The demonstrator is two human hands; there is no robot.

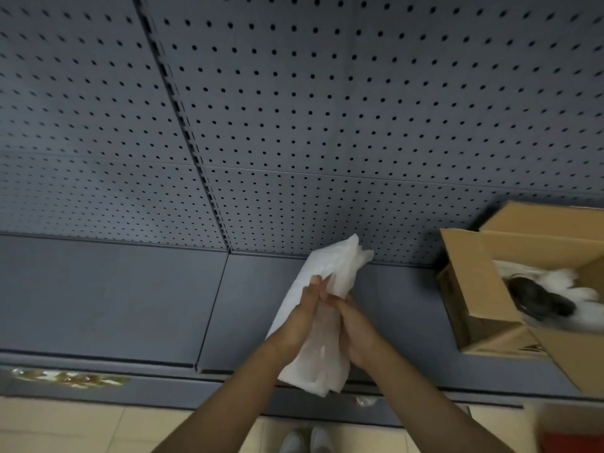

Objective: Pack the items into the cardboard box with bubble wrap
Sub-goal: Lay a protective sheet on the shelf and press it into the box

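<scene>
Matt grey metal pegboard (pixel 327 109) & shelf (pixel 114 299); brown cardboard box (pixel 483 289).

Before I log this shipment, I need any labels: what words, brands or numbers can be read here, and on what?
Nothing can be read.
Box: dark print on its left wall and red-brown print on the near flap, both too blurred to read.
Shelf strip: a label with pale marks, smeared by blur, unreadable.
Wrapped bundle held in both hands: no print shows.
</scene>
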